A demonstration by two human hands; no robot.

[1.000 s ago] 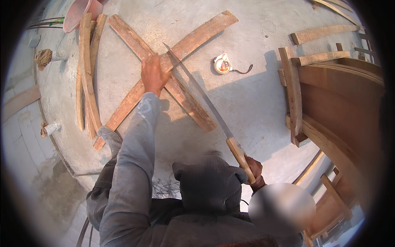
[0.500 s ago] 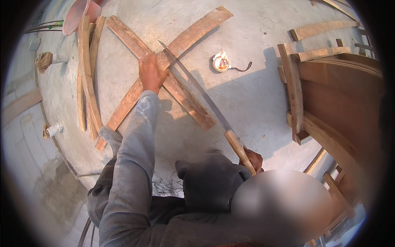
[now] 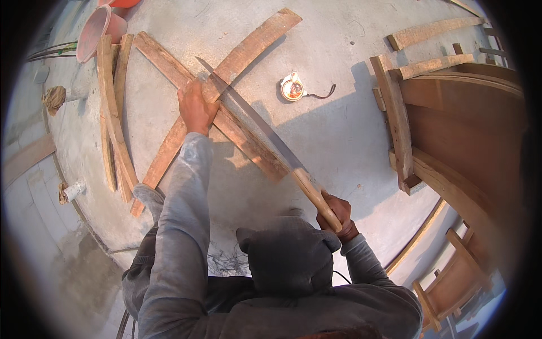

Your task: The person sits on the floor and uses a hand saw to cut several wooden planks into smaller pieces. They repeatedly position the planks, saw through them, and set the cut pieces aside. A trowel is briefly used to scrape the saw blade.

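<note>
Right hand [image 3: 337,210], near right: closed in a full fist round the wooden handle [image 3: 314,196] of a long machete-like blade [image 3: 251,121]. The handle is pale, smooth and round, likely sound for a firm wrap, and it is held at its near end. The blade looks like stiff, thin steel, probably weighty toward the tip, and runs from the fist up and left, its point over the crossing of the planks.

Left hand [image 3: 195,107], farther and left of centre: pressed palm-down with fingers curled on the crossed planks [image 3: 226,121], just left of the blade and apparently apart from it; whether it grips an edge or only bears down cannot be told.

Crossed planks: two long, slightly curved boards lying as an X on the concrete floor [image 3: 339,130]; rough, rigid, probably splintery, best steadied flat near the crossing.

Curved slats [image 3: 113,118], far left, loose and side by side.

Round tape-like reel [image 3: 292,88] with a dark tail, right of the crossing, well apart.

Brown wooden frame [image 3: 451,130], right edge.

Orange bucket [image 3: 96,31], far left corner.
</note>
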